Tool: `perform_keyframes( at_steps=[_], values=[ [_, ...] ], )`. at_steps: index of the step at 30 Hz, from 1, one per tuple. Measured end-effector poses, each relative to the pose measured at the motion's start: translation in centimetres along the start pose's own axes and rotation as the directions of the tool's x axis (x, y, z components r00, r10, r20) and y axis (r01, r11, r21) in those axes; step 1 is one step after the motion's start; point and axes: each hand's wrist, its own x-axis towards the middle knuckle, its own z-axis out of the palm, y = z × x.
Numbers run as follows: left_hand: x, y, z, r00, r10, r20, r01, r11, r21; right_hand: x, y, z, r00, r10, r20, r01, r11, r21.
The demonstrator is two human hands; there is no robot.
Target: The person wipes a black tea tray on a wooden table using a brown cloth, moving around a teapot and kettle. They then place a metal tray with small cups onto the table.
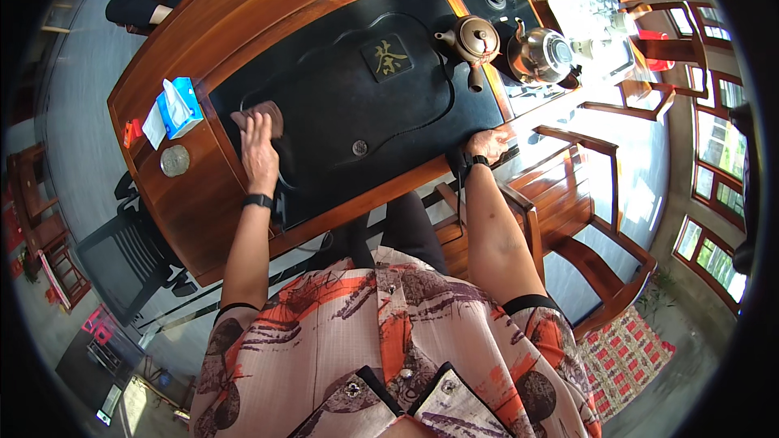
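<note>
My left hand (260,155) lies palm down on a brown cloth (272,117) at the left end of a black tea tray (328,91) set into a wooden table. The fingers cover part of the cloth. My right hand (488,145) rests on the table's near edge, at the tray's lower right corner; its fingers are partly hidden in glare. A brown side-handled teapot (478,39) with a red cord stands on the tray's right part. Beside it is a shiny metal kettle (538,56). A round drain (359,147) sits near the tray's front edge.
A blue tissue box (180,108), a red lighter-like item (131,132) and a round glass dish (175,160) stand on the table's left end. A tray of glassware (590,30) is at the right. Wooden chairs (584,243) stand at the right; a person's legs (143,6) show beyond the table.
</note>
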Motion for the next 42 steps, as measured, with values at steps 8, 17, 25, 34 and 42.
perform_keyframes(
  at_steps=[8,17,25,34,42],
  values=[
    [-4.6,6.7,-0.6,0.940,0.282,0.190,-0.266,0.958,-0.105,0.3,0.2,0.6,0.999,0.007,-0.041,-0.007,1.000,0.021],
    [2.6,11.6,2.3,0.980,0.198,-0.012,-0.196,0.957,-0.213,0.4,0.4,1.1,0.995,-0.009,-0.095,0.009,1.000,-0.003],
    [7.2,13.1,3.0,0.945,0.328,0.004,-0.322,0.929,-0.182,-0.2,-0.3,-0.1,1.000,0.025,-0.009,-0.025,1.000,-0.011],
    [3.3,18.9,3.4,0.859,0.504,0.089,-0.477,0.851,-0.219,-0.9,-0.9,-0.5,0.998,0.063,-0.002,-0.063,0.998,-0.003],
    [10.7,14.9,3.3,0.963,0.259,-0.072,-0.267,0.956,-0.124,-0.5,-0.4,-0.2,0.999,0.032,-0.031,-0.032,0.999,-0.004]
  ],
)
